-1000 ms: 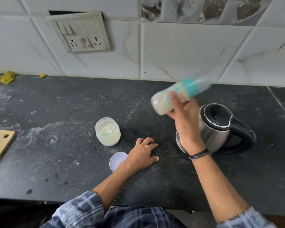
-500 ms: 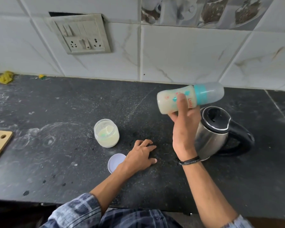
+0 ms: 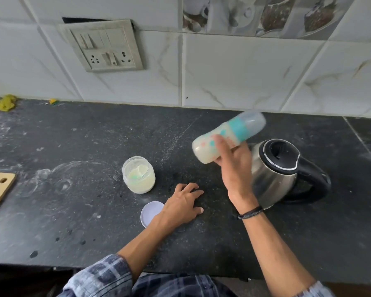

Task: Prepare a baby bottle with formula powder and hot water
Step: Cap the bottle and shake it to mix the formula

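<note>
The baby bottle (image 3: 231, 129) is up in the air over the table (image 3: 73, 221), just left of the kettle and in front of it. It lies tilted nearly onto its side, base low to the left and capped end high to the right. It looks full of pale, milky liquid, with a teal collar and a cloudy dome cap above that. Its outline is smeared, which suggests the mixing shake.

The right hand (image 3: 236, 168) has it round the middle of the body, fingers curled underneath and one finger laid across the front. That seems the right place to hold it. The body is likely smooth, stiff plastic, so it could slip if wet. Filled, it probably has some weight, and hot water may have made the wall warm. A hold on the cap would be risky, as the cap may pull off. The collar needs to be tight before any hard shake.

The left hand (image 3: 184, 202) rests palm down on the table, fingers loosely spread, holding nothing.

The open jar of formula powder (image 3: 138, 179) stands left of that hand, with its lid (image 3: 150, 213) lying flat just beside the wrist. The steel kettle (image 3: 274, 174) stands to the right, its black handle facing away from the bottle.
</note>
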`<state>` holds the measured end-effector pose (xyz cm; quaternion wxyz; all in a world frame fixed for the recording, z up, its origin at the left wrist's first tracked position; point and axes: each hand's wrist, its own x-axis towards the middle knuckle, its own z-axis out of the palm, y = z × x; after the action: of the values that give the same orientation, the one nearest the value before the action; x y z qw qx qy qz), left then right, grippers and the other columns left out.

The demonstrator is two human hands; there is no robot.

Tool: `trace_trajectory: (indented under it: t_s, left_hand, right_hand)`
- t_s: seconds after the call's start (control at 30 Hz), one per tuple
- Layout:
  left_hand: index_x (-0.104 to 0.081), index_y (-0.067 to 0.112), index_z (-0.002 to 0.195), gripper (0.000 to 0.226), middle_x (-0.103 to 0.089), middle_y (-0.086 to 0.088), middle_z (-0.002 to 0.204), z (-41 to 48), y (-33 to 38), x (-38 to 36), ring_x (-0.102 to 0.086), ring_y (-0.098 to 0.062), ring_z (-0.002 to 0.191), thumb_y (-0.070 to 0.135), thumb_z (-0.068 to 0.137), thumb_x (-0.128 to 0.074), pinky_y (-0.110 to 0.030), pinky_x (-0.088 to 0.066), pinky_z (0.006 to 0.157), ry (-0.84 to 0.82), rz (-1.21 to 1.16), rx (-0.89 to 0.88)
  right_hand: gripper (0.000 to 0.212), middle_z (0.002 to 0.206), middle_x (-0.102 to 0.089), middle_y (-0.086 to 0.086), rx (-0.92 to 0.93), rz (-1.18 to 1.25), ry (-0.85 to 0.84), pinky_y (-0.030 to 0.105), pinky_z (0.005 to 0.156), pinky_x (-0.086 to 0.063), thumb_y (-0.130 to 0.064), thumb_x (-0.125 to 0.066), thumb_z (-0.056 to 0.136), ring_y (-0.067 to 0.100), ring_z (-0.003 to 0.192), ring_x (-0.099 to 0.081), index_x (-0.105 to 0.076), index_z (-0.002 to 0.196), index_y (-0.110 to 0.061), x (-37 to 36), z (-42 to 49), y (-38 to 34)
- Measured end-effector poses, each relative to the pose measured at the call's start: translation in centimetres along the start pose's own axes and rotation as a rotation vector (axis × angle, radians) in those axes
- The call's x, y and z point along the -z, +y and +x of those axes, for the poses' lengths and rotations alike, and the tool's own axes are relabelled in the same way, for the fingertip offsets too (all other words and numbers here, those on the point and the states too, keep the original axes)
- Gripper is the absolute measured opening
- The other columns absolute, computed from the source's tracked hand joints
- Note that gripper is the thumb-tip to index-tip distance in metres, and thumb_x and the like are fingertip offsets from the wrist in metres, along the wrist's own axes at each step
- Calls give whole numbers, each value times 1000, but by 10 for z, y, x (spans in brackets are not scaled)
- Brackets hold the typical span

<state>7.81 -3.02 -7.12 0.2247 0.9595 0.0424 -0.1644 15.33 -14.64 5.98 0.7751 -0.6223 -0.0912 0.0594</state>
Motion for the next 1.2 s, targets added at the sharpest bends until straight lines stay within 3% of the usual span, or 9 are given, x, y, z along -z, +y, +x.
trace_trajectory:
  t_s: [0.1, 0.2, 0.27, 0.47, 0.6, 0.77, 0.87, 1.0, 1.2]
  left_hand:
    - [-39, 28, 156, 64, -28, 12, 159, -1, 1, -2, -21, -22, 145, 44, 97, -61, -43, -49, 106, 3, -1, -2]
    - [-38, 28, 157, 65, -27, 11, 160, -1, 1, -3, -20, -22, 145, 44, 98, -60, -43, -48, 106, 7, 3, -6]
    - [-37, 30, 157, 65, -26, 12, 160, 0, -1, -2, -19, -22, 146, 45, 98, -60, -42, -48, 107, 4, 3, -14]
    - [-38, 29, 156, 65, -27, 12, 160, -1, 2, -4, -20, -22, 146, 45, 97, -60, -45, -48, 107, 4, 2, 4]
    - [-37, 31, 157, 65, -25, 13, 161, -1, 0, -2, -18, -21, 147, 45, 98, -59, -44, -46, 109, -5, -7, 2]
    - [-38, 29, 156, 64, -27, 12, 160, 0, 2, -2, -20, -22, 146, 45, 98, -59, -44, -46, 108, -1, 7, 6]
    - [-37, 31, 157, 64, -26, 13, 161, -1, 1, 0, -19, -21, 147, 45, 98, -59, -44, -47, 108, -6, 4, 3]
    - [-37, 30, 157, 65, -25, 12, 162, -3, 3, -3, -18, -20, 146, 45, 98, -60, -44, -48, 106, 5, 8, 15]
    - [-36, 30, 157, 66, -24, 13, 162, -3, 3, -3, -17, -21, 148, 45, 98, -60, -44, -48, 106, 3, 0, 12]
  right_hand:
    - [29, 110, -74, -9, 7, 85, 54, 46, 94, -60, -22, -72, 94, 12, 111, -71, -60, 120, -25, -1, 3, -5]
    - [38, 100, -77, -11, 4, -156, -75, 39, 88, -60, -38, -82, 82, 9, 100, -74, -65, 112, -24, 5, 2, 2]
    - [41, 105, -77, -14, 58, -67, 5, 36, 89, -59, -41, -83, 83, 9, 105, -72, -63, 115, -26, 4, -4, 1]
    - [33, 102, -78, -10, -18, -63, -24, 59, 97, -56, -29, -82, 88, 13, 104, -74, -66, 116, -21, 4, -5, 7]
    - [43, 114, -76, -12, 80, 70, 167, 51, 98, -56, -41, -75, 83, 16, 115, -70, -61, 121, -28, 3, -12, 1]
    - [52, 106, -77, -1, 2, -137, -5, 45, 90, -59, -39, -84, 83, 14, 102, -74, -65, 123, -11, 7, -11, 10]
    - [38, 112, -76, -9, 66, -24, 109, 46, 96, -57, -38, -78, 86, 14, 110, -71, -64, 120, -29, 6, -14, 11]
    - [41, 108, -76, -3, 1, -159, -53, 48, 95, -58, -33, -82, 87, 14, 105, -73, -64, 121, -19, 7, -9, 16]
    - [49, 116, -74, -10, 84, -4, 106, 46, 98, -58, -40, -76, 84, 13, 114, -69, -59, 128, -24, 4, -12, 10]
